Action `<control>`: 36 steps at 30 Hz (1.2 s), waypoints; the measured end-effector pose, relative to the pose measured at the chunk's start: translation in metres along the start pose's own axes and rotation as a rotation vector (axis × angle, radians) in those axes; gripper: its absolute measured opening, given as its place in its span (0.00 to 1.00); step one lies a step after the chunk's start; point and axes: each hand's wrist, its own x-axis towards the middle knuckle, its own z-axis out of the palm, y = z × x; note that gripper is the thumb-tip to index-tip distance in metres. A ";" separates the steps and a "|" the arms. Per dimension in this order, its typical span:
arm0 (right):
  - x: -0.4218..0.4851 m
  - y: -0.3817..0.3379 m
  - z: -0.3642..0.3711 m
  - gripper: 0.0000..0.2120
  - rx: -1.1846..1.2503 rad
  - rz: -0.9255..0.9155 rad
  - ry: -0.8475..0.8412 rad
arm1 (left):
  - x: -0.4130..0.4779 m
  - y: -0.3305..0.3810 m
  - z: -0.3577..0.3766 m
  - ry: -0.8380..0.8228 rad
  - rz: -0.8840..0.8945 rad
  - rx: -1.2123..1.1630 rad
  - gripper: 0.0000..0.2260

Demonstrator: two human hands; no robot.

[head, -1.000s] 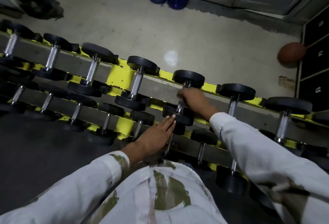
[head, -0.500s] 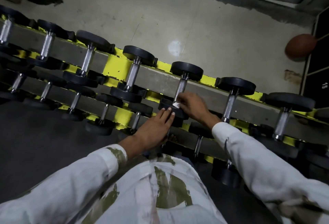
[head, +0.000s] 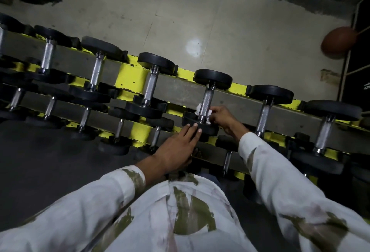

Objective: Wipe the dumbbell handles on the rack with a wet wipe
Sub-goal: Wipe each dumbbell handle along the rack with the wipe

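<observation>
A: Item: wipe [head: 199,108]?
B: Round the handle [head: 207,99], low end, top tier of rack [head: 180,91]. Right grip [head: 222,118] curled, pinching it.
A: Left grip [head: 176,147]?
B: Flat, fingers straight, touching the near plate [head: 211,129].

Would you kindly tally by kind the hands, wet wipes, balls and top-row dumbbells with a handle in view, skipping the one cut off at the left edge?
2 hands: left hand, right hand
1 wet wipe
1 ball
6 top-row dumbbells
Total: 10
</observation>
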 end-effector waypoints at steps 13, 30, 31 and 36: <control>0.056 -0.035 0.007 0.14 0.912 0.133 0.268 | 0.004 -0.021 0.004 -0.001 0.112 0.074 0.40; 0.010 -0.019 0.020 0.11 -0.915 -0.770 0.759 | 0.009 -0.042 0.009 0.009 0.215 0.089 0.41; 0.010 -0.020 0.017 0.14 -0.988 -0.761 0.744 | 0.010 -0.042 0.009 0.009 0.217 0.089 0.41; 0.010 -0.018 0.014 0.17 -1.399 -0.803 0.518 | 0.010 -0.040 0.010 0.022 0.212 0.089 0.42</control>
